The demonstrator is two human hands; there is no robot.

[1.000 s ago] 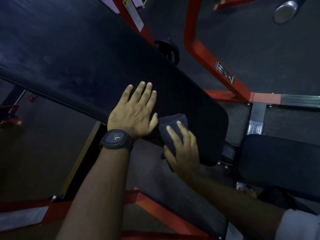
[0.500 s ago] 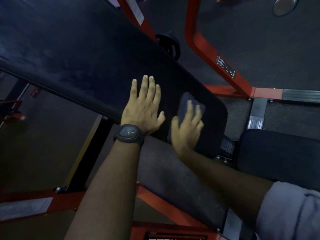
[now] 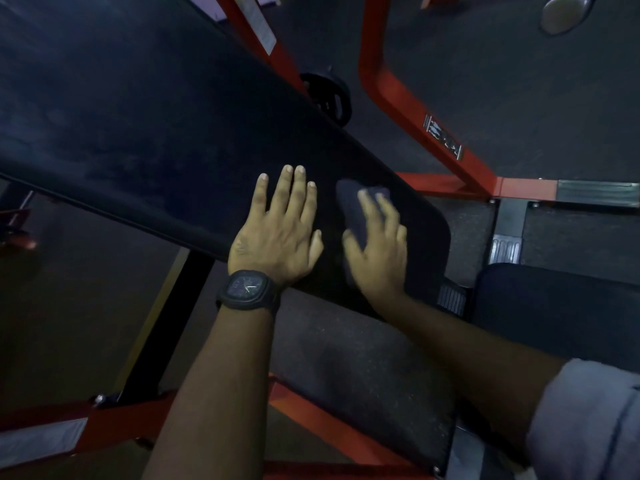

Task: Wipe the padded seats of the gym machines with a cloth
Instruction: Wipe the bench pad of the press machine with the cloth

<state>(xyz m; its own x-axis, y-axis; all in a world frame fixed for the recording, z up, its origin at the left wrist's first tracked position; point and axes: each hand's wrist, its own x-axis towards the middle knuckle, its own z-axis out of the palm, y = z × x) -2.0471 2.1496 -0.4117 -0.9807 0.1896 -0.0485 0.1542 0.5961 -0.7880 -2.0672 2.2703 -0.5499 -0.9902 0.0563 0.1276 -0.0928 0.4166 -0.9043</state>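
A long black padded bench slants from the upper left down to a rounded end at centre right. My left hand, with a black watch on its wrist, lies flat on the pad near that end, fingers straight. Just to its right my right hand presses a dark blue cloth onto the pad with straight, spread fingers. The cloth shows above and left of the fingers; the rest of it is hidden under the palm. The right hand is slightly blurred.
A second dark padded seat sits at the lower right. Red frame tubes run behind the bench and along the bottom. A black knob sits behind the pad. Dark rubber floor lies around, with a chrome bar end at top right.
My right hand slid the cloth from the pad's lower edge up onto its surface, then slightly left toward the left hand. My left hand stayed flat on the pad.
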